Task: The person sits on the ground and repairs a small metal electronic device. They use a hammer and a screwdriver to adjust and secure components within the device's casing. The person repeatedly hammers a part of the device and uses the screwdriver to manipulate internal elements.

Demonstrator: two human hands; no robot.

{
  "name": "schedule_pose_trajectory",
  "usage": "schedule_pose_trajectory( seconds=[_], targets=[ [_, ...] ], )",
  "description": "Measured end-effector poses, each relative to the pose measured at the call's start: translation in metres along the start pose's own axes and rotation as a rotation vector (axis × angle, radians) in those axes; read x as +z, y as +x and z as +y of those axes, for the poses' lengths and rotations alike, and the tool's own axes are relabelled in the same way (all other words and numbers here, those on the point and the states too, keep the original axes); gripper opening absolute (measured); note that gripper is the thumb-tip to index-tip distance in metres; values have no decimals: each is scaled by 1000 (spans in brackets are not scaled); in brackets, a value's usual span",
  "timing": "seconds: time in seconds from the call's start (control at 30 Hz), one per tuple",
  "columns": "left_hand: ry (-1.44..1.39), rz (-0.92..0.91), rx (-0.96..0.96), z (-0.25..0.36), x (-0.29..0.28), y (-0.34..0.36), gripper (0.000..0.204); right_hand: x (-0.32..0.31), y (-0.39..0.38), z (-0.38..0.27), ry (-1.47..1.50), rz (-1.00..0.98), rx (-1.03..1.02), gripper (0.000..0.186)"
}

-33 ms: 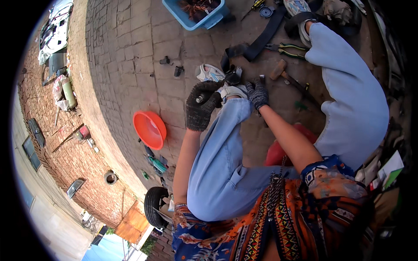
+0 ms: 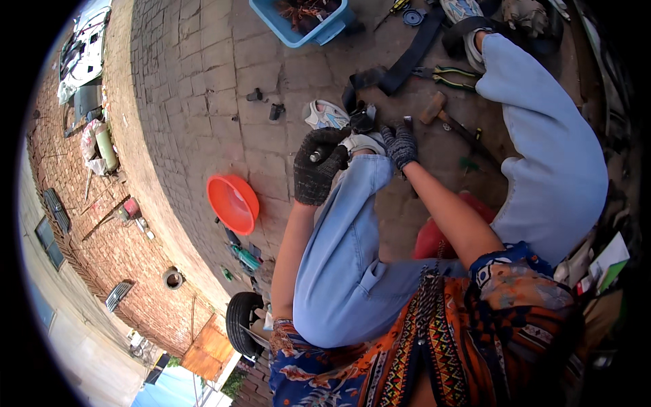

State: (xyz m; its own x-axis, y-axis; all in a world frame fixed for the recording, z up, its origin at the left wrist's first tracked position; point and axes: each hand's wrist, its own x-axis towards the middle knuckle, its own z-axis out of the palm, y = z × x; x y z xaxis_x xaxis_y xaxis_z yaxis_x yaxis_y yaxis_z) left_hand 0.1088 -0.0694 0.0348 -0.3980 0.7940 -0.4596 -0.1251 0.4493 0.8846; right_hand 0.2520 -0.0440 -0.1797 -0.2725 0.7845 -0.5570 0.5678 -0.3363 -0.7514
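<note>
My left hand (image 2: 320, 166), in a dark knitted glove, is closed around a small shiny metal cylinder (image 2: 316, 156); only its round end shows. It is beside my left shoe (image 2: 325, 114). Just past the shoe lies a black chunky part (image 2: 364, 118), close to the end of a wide black strap (image 2: 413, 57). My right hand (image 2: 401, 146), in a grey knitted glove, is low on the other side of that shoe, fingers bent toward the ground. A small metal-ended piece (image 2: 408, 122) shows by its fingertips; whether the hand grips it I cannot tell.
A wooden-handled hammer (image 2: 468, 136) and green-handled pliers (image 2: 454, 78) lie to the right. An orange-red basin (image 2: 232, 203) stands left, with a green power tool (image 2: 245, 256) nearer. A blue tub (image 2: 332, 30) with scrap is far ahead. Small black pieces (image 2: 276, 111) lie on the paving.
My left hand has shifted slightly to the right with the metal cylinder in it. The right hand stays in nearly the same place.
</note>
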Motion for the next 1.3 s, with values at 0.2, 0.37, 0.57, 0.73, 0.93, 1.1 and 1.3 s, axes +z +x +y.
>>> schedule_pose_trajectory(
  seconds=[0.2, 0.37, 0.57, 0.73, 0.93, 1.1, 1.3],
  targets=[
    [564, -319, 377, -26, 14, 6, 28, 4, 5, 3, 189, 53, -139, 31],
    [680, -545, 483, -9, 16, 27, 27, 0, -9, -18, 737, -108, 47, 25],
    [759, -608, 400, -17, 8, 13, 26, 5, 2, -22, 780, -407, 442, 31],
    [821, -683, 343, -25, 10, 6, 24, 28, 1, 1, 841, -354, 537, 35],
    [768, -726, 425, -34, 15, -7, 28, 24, -4, -16, 681, -407, 389, 26],
    [734, -694, 544, -41, 9, 3, 25, 24, -14, -21, 920, -288, 333, 24],
    [914, -685, 441, -53, 14, -4, 31, 20, -14, -24, 1089, -442, 538, 25]
  ],
)
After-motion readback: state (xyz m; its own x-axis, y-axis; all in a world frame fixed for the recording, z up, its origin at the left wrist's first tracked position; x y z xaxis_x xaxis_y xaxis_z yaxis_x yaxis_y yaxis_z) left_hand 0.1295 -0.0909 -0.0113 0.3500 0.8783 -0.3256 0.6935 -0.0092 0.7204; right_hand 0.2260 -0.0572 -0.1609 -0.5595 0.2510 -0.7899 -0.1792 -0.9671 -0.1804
